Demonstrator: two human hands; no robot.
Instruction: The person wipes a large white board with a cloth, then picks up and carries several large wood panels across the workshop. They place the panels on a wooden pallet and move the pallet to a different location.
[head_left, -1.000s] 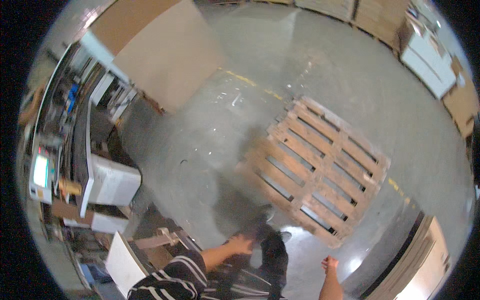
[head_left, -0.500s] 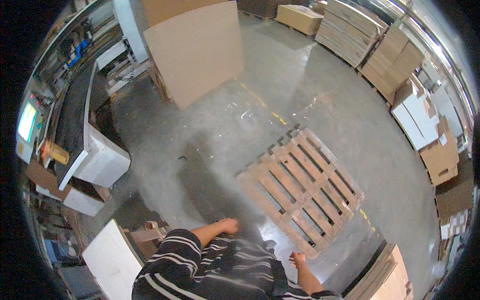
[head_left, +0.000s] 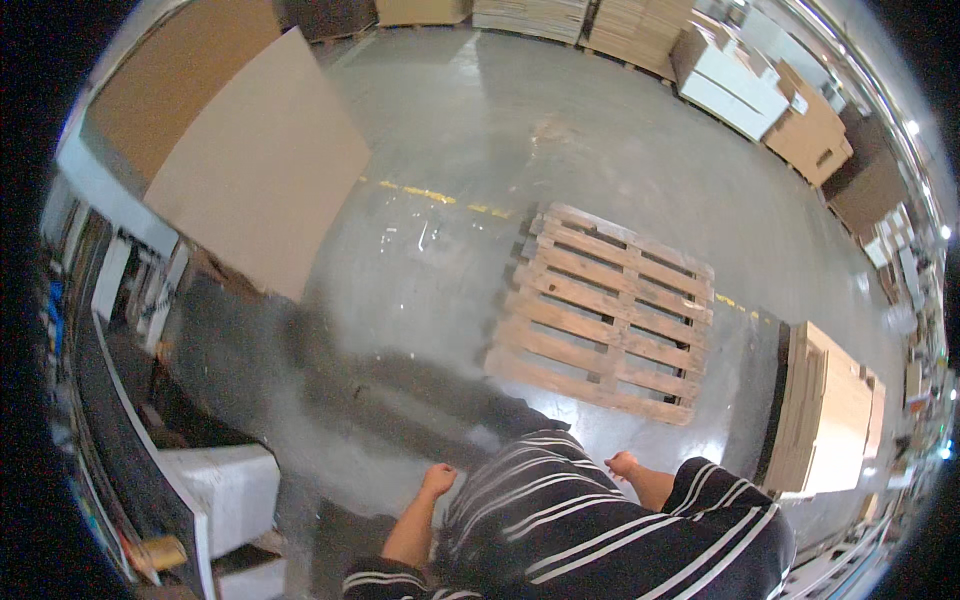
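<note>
Left hand (head_left: 437, 480) low in the view, loosely curled into a fist, empty, hanging over the glossy grey concrete floor (head_left: 470, 180). Right hand (head_left: 622, 465) likewise half closed, nothing in it, held just beyond the dark shirt with thin white stripes (head_left: 560, 520) that fills the lower middle. Both forearms bare, rising from short striped sleeves. Neither hand touching anything.

Nearest object — a bare wooden pallet of pale slats (head_left: 605, 310), lying flat on the floor just ahead of the right hand, well apart from the left; unloaded, slats running across the view, one corner toward a broken yellow line painted on the floor (head_left: 440, 197).

To the right of the pallet, a low stack of flat brown cardboard sheets (head_left: 835, 410), standing on a darker strip of floor. At upper left, a large plain brown cardboard panel (head_left: 265, 165), upright and tilted, with a second panel behind it. At lower left, a white box-shaped unit (head_left: 230, 485) beside a long dark bench edge (head_left: 120, 400); items on the bench too blurred to identify. Along the far upper right, stacked white and brown cartons (head_left: 745, 80) and piles of flattened cardboard (head_left: 530, 15). Dark shadow across the floor between the left hand and the pallet.
</note>
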